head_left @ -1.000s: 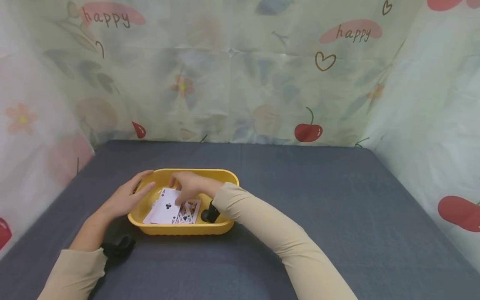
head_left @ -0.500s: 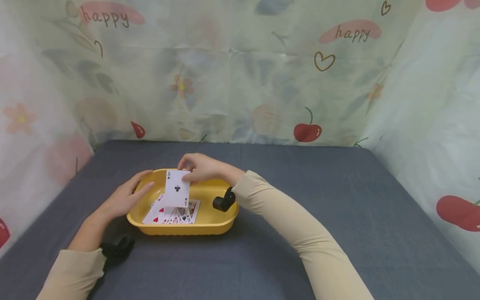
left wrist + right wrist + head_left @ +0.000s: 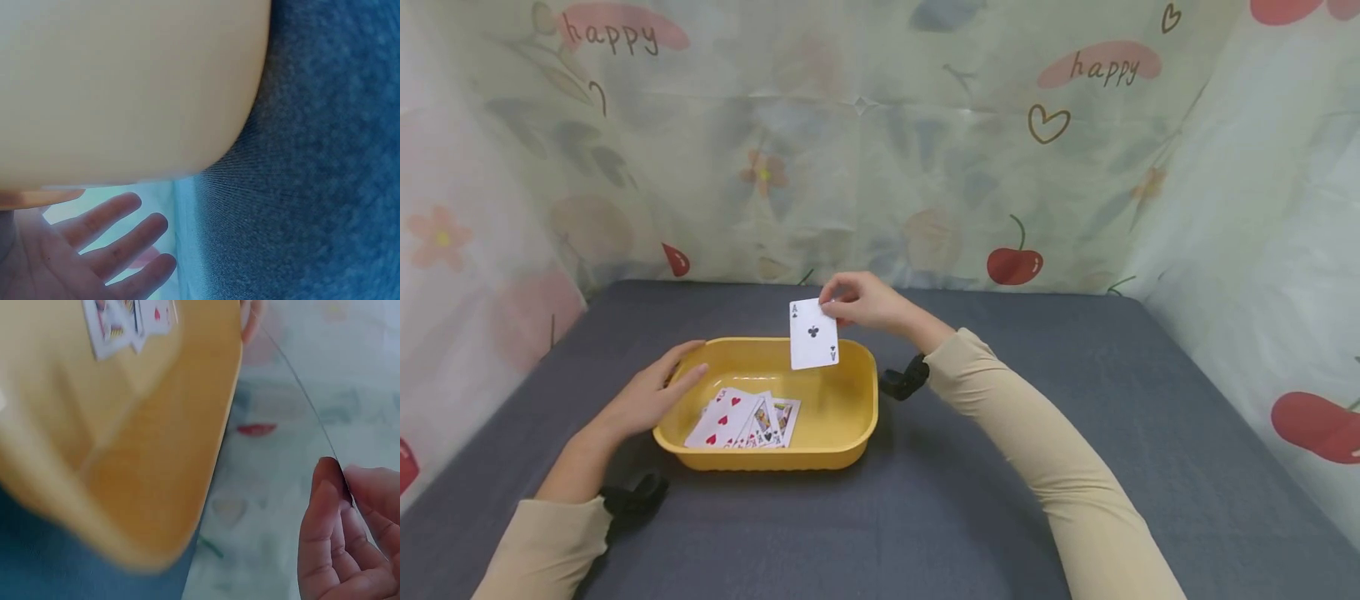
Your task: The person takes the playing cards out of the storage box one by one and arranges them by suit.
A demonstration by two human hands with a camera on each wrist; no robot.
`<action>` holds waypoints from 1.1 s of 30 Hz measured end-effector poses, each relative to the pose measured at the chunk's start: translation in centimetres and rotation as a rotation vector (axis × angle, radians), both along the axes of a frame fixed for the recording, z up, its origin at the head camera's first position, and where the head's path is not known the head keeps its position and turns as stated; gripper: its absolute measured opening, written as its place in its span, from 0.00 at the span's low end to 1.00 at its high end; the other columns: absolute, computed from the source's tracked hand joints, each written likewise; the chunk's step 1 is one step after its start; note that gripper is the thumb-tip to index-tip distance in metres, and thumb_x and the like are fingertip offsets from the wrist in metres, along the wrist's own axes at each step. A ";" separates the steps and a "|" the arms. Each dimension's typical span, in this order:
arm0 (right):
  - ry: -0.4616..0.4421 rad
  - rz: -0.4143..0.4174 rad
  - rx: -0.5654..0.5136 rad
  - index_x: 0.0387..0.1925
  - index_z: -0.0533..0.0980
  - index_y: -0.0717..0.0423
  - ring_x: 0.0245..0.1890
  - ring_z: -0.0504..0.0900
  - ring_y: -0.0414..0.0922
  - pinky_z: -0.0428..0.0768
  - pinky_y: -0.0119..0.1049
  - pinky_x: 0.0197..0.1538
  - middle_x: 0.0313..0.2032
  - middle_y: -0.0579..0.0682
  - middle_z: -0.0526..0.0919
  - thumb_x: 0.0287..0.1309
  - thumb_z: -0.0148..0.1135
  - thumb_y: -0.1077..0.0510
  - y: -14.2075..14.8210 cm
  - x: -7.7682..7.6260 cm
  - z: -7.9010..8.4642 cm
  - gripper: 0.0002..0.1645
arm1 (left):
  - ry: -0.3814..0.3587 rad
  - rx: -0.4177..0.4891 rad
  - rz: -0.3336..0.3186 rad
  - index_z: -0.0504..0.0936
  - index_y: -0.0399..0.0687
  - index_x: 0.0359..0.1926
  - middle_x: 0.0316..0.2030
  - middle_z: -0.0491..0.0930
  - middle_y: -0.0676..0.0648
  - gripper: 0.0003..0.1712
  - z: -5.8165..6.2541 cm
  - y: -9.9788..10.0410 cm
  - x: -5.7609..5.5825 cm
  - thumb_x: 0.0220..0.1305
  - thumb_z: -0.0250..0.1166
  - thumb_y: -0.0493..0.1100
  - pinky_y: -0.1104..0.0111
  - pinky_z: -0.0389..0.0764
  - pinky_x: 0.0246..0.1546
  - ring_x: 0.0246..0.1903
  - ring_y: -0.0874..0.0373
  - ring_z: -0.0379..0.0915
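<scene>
An ace of clubs playing card (image 3: 813, 343) is pinched at its upper right corner by my right hand (image 3: 868, 302), raised above the far rim of a yellow plastic basin (image 3: 842, 408). The right wrist view catches this card edge-on as a thin line, held between thumb and fingers. At the basin's left end rests my left hand (image 3: 651, 392), its fingers extended along the rim. The left wrist view shows those fingers (image 3: 125, 250) spread beside the basin's outer wall (image 3: 125, 94). Several face-up playing cards (image 3: 737, 421) lie overlapping inside the basin, a heart card on top.
A dark grey-blue cloth (image 3: 1000, 400) covers the table under the basin. Printed curtains (image 3: 865, 167) stand behind it and along both sides. Black wrist straps (image 3: 636, 496) sit on both arms.
My right hand has lifted the ace of clubs out of the basin and carried it up and to the right, uncovering the heart card. The left hand stays at the rim.
</scene>
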State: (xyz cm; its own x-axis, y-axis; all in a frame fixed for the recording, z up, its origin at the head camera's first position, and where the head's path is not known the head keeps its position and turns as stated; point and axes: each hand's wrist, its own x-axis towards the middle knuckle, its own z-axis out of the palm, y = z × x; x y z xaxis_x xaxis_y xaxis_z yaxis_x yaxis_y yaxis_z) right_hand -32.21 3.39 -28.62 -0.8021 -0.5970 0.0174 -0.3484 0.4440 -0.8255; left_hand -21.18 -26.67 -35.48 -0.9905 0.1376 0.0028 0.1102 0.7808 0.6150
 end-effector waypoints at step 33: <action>0.001 -0.567 0.001 0.50 0.75 0.60 0.45 0.79 0.50 0.78 0.37 0.42 0.47 0.62 0.79 0.54 0.53 0.65 9.0 -7.8 -8.8 0.20 | -0.007 0.007 0.004 0.50 0.40 0.70 0.67 0.55 0.30 0.39 -0.3 0.0 -0.1 0.70 0.44 0.60 0.39 0.58 0.61 0.64 0.34 0.55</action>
